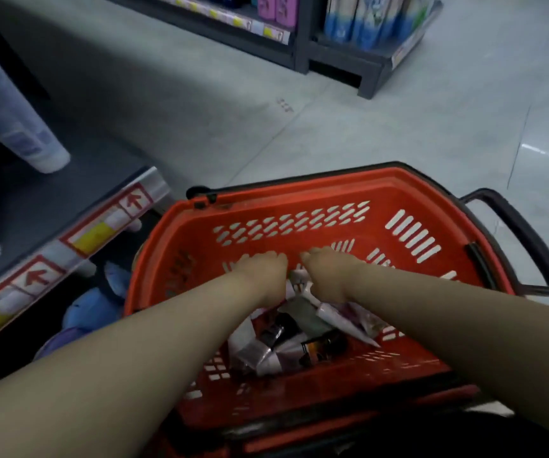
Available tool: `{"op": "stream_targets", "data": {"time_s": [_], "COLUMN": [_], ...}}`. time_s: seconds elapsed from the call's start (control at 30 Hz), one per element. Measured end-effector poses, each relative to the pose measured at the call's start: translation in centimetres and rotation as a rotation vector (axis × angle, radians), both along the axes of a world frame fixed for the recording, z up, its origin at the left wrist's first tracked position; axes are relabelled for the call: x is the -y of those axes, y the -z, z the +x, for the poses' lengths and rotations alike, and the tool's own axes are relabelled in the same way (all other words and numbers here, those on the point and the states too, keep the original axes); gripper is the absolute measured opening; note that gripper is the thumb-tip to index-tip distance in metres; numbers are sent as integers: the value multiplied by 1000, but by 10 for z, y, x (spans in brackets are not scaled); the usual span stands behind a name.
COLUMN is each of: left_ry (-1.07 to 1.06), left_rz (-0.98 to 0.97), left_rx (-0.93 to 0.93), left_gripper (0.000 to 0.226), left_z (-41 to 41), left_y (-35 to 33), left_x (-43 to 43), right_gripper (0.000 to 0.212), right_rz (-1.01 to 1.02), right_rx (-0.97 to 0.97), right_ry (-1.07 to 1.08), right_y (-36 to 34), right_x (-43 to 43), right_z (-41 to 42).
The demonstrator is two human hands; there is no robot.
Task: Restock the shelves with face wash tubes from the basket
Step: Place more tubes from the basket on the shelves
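Face wash tubes (pixel 342 320) are lying heaped in the red basket (pixel 299 190): light, soft-walled, probably slippery, so you are best pinching near the stiff cap. Your left hand (pixel 261 272) and right hand (pixel 329 276) are hovering over them; grip cannot be told.

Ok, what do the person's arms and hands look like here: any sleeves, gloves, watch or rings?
Both arms are bare as far as the frame shows, with no sleeve in view. The left hand and right hand wear no gloves, and no watch or bracelet shows at either wrist. The fingers are blurred and mostly hidden, so rings cannot be told.
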State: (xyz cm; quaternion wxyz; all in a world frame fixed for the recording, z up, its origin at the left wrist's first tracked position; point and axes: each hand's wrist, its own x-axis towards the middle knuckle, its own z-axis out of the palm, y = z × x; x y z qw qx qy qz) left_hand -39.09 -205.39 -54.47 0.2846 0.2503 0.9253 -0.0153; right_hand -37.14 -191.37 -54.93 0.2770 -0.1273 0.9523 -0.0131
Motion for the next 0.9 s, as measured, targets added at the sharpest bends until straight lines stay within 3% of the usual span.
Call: {"op": "stream_targets", "data": {"time_s": [0.27,0.4,0.57,0.9], "left_ry": [-88,-152,-271,-419], "left_rz": [101,135,188,315], "left_rx": [198,266,272,336], "left_gripper": [18,24,36,47], "left_z": [-30,-35,-22,-7], "left_y": [99,129,153,158], "left_x": [-19,-20,-13,-11], "right_gripper": [35,37,41,64], "right_rz": [59,116,193,161], "right_rx": [159,117,-85,120], "right_ry": [97,118,45,26], "right_y": [103,143,173,167], "right_x": [-21,-33,-32,-35], "right_z": [-38,-44,-35,-49]}}
